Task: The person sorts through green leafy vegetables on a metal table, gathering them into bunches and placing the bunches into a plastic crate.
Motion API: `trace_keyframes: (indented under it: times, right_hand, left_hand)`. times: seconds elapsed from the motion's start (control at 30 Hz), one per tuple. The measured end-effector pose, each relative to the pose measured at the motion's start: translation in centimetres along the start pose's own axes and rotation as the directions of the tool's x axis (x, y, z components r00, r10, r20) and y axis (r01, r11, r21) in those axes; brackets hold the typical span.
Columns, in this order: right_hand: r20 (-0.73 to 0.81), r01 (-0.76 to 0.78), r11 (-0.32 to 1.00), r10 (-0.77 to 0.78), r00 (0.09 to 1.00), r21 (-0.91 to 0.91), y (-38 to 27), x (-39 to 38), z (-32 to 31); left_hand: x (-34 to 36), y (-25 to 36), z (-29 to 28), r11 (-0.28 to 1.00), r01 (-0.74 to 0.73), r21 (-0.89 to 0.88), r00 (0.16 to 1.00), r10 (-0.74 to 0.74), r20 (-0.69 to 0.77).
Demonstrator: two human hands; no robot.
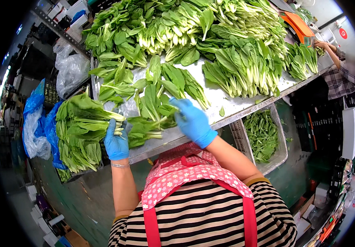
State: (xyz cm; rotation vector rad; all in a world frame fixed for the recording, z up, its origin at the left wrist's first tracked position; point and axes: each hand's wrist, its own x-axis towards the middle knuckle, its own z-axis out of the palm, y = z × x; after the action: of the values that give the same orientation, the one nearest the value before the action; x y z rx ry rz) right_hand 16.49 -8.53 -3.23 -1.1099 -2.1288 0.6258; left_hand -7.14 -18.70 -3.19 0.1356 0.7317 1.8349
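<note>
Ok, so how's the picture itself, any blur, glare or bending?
In the head view, the right hand looks blurred, the left hand clearer; also in the head view, the bare tabletop looks bright, and fisheye distortion curves things near the rim.

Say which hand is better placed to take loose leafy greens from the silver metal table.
Probably the right: the blue-gloved right hand is near the loose leafy greens, while the blue-gloved left hand grips a pale-stemmed green bunch.

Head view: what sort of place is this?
Probably a vegetable sorting or packing area: leafy greens heaped on a metal table, a crate of loose green leaves below its edge, and blue gloves on both hands.
</note>
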Motion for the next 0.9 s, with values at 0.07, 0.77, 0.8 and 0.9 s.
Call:
trace_keyframes:
  times: [0.07,0.77,0.8,0.9]
  right_hand:
    - [-0.037,-0.101,0.989,0.098,0.995,-0.107,1.3,0.6,-0.5]
    - [0.061,-0.304,0.399,0.518,0.853,0.865,3.2,0.3,-1.3]
    - [0.048,-0.285,0.401,0.507,0.861,0.871,2.9,0.1,-1.3]
    - [-0.083,-0.191,0.568,0.421,0.903,0.801,1.5,-0.5,-1.6]
  left_hand:
    - [-0.5,-0.8,0.0,0.998,-0.034,-0.054,0.996,0.029,-0.088]
    - [-2.6,-8.6,9.3,0.970,0.235,0.061,0.952,-0.242,0.185]
    - [-2.4,-9.4,9.6,0.972,0.209,0.103,0.958,-0.225,0.181]
    - [-1.2,-11.3,9.3,0.958,0.158,0.240,0.970,-0.196,0.144]
